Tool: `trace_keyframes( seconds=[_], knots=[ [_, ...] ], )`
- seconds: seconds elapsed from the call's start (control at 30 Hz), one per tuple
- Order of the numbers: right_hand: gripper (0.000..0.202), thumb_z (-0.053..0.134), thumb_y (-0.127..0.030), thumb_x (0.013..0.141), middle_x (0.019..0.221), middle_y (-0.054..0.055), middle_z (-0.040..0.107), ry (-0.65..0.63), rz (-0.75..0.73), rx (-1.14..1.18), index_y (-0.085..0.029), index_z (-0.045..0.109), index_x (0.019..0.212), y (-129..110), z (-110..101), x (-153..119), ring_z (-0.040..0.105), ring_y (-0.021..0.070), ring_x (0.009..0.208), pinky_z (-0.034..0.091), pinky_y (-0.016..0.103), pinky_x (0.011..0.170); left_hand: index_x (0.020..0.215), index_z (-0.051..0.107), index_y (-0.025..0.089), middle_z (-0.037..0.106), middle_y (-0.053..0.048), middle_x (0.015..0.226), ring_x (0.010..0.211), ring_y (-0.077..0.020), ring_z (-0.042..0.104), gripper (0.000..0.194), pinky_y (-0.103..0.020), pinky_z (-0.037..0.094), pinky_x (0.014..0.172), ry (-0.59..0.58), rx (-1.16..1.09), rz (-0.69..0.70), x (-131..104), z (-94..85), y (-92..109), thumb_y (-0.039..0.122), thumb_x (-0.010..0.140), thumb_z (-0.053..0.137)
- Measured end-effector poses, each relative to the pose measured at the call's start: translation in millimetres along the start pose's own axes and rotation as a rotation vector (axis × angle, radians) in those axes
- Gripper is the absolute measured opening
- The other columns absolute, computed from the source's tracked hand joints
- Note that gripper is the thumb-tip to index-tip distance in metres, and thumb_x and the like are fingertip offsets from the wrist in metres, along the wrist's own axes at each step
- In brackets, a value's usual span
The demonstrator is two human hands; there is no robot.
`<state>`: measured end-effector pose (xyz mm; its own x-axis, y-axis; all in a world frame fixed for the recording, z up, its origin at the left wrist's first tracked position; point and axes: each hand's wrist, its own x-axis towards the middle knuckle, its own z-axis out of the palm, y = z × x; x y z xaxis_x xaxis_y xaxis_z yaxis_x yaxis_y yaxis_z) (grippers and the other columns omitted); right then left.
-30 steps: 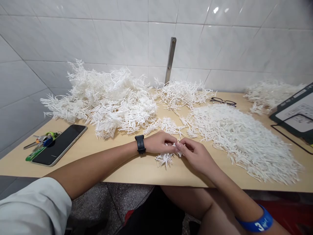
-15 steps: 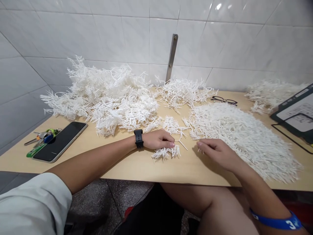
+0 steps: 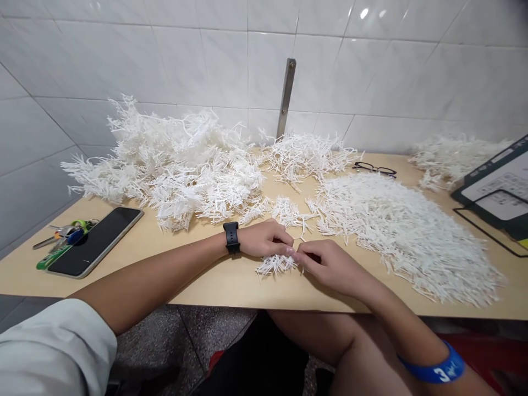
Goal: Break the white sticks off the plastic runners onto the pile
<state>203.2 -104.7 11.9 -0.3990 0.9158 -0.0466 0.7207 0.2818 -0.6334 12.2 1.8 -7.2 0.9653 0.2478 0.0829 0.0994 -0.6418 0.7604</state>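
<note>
My left hand (image 3: 266, 237), with a black watch at the wrist, is closed in a pinch on a small branched cluster of white plastic strands (image 3: 275, 265). The cluster's thin tips fan out below the fingers, just over the tabletop. My right hand (image 3: 330, 267) is pinched too, its thumb and forefinger meeting the left fingertips at the cluster's right end. What sits between the right fingertips is too small to make out. Right beyond the hands lie a few more loose white branched pieces (image 3: 289, 212).
A tall tangled heap of white strands (image 3: 185, 165) stands at the left. At the right spreads a flat pile of short white pieces (image 3: 412, 236). Eyeglasses (image 3: 374, 169), a phone (image 3: 95, 242), keys (image 3: 61, 234) and a dark-framed panel (image 3: 495, 187) also lie on the wooden table (image 3: 198, 280).
My right hand has moved left from beside the flat pile to meet my left fingertips. The left hand keeps its pinch on the cluster. The view has shifted slightly.
</note>
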Motion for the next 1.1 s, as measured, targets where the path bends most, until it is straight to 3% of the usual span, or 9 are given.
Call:
trace_keyframes(
  seconds=[0.13,0.27,0.33,0.53,0.7,0.77,0.87,0.97,1.1],
  knots=[
    [0.041,0.044,-0.037,0.091,0.053,-0.001,0.047,0.018,0.048,0.013,-0.019,0.045,0.055,19.5,-23.7,-13.5,0.042,0.0127,0.053,0.03,0.026,0.052,0.062,0.046,0.015,0.037,0.003,0.06,0.059,-0.0096,0.032,0.047,-0.024,0.029,0.06,0.001,-0.136,-0.04,-2.6,-7.6,-5.0,0.053,0.09,0.048],
    [0.023,0.046,-0.031,0.088,0.09,0.009,0.067,0.517,0.155,-0.276,-0.019,0.065,0.086,37.5,-42.2,-13.7,0.058,0.0244,0.082,0.04,0.033,0.069,0.065,0.046,0.015,0.037,0.003,0.063,0.06,-0.0096,0.034,0.047,-0.024,0.028,0.06,0.052,-0.179,-0.063,-1.5,-6.2,-2.8,0.055,0.09,0.046],
    [0.024,0.047,-0.032,0.087,0.101,0.012,0.067,0.646,0.175,-0.339,-0.018,0.066,0.092,33.8,-38.3,-7.9,0.058,0.0271,0.091,0.04,0.036,0.074,0.065,0.046,0.015,0.036,0.003,0.062,0.06,-0.0094,0.033,0.046,-0.025,0.028,0.059,0.059,-0.157,-0.052,0.4,-2.4,0.2,0.054,0.09,0.047],
    [0.042,0.044,-0.053,0.091,0.061,-0.001,0.051,0.135,0.121,0.165,-0.019,0.056,0.069,-4.4,-2.9,8.8,0.046,0.0147,0.06,0.034,0.027,0.056,0.064,0.045,0.015,0.033,0.004,0.061,0.06,-0.0093,0.032,0.046,-0.025,0.026,0.059,0.067,-0.154,-0.019,1.9,2.9,1.3,0.053,0.09,0.047],
    [0.047,0.044,-0.049,0.089,0.051,-0.003,0.037,-0.011,0.065,0.173,-0.02,0.038,0.052,-3.5,-9.5,-2.0,0.035,0.0114,0.052,0.027,0.026,0.051,0.062,0.04,0.016,0.032,0.004,0.061,0.059,-0.0094,0.03,0.048,-0.025,0.026,0.059,0.076,-0.171,-0.042,-2.5,-4.7,-3.8,0.054,0.089,0.048],
    [0.044,0.043,-0.046,0.09,0.054,0.0,0.049,0.029,0.093,0.121,-0.019,0.048,0.055,8.5,-22.3,-9.7,0.043,0.0136,0.055,0.033,0.027,0.054,0.063,0.04,0.016,0.032,0.003,0.062,0.059,-0.0094,0.03,0.048,-0.025,0.026,0.058,0.086,-0.2,-0.07,-3.5,-7.2,-3.3,0.055,0.089,0.047],
    [0.028,0.044,-0.035,0.088,0.085,0.008,0.068,0.389,0.178,-0.17,-0.019,0.066,0.085,28.5,-40.0,-13.5,0.058,0.0224,0.077,0.042,0.033,0.069,0.065,0.042,0.016,0.033,0.003,0.062,0.06,-0.0094,0.031,0.046,-0.025,0.027,0.059,0.078,-0.221,-0.059,-2.6,-6.6,0.2,0.055,0.09,0.046],
    [0.027,0.046,-0.031,0.086,0.101,0.013,0.067,0.683,0.213,-0.403,-0.017,0.066,0.095,32.0,-42.2,-7.5,0.058,0.0283,0.092,0.042,0.038,0.078,0.064,0.042,0.015,0.034,0.003,0.062,0.06,-0.0092,0.032,0.046,-0.025,0.027,0.059,0.095,-0.21,-0.052,-0.3,-2.4,3.6,0.054,0.09,0.046],
    [0.041,0.042,-0.05,0.092,0.071,0.005,0.064,0.346,0.188,0.011,-0.019,0.061,0.074,7.4,-18.4,5.2,0.056,0.0201,0.068,0.041,0.03,0.062,0.064,0.044,0.015,0.034,0.004,0.061,0.059,-0.0087,0.032,0.047,-0.024,0.026,0.058,0.13,-0.195,-0.086,1.0,1.6,4.6,0.054,0.09,0.047]
  ],
)
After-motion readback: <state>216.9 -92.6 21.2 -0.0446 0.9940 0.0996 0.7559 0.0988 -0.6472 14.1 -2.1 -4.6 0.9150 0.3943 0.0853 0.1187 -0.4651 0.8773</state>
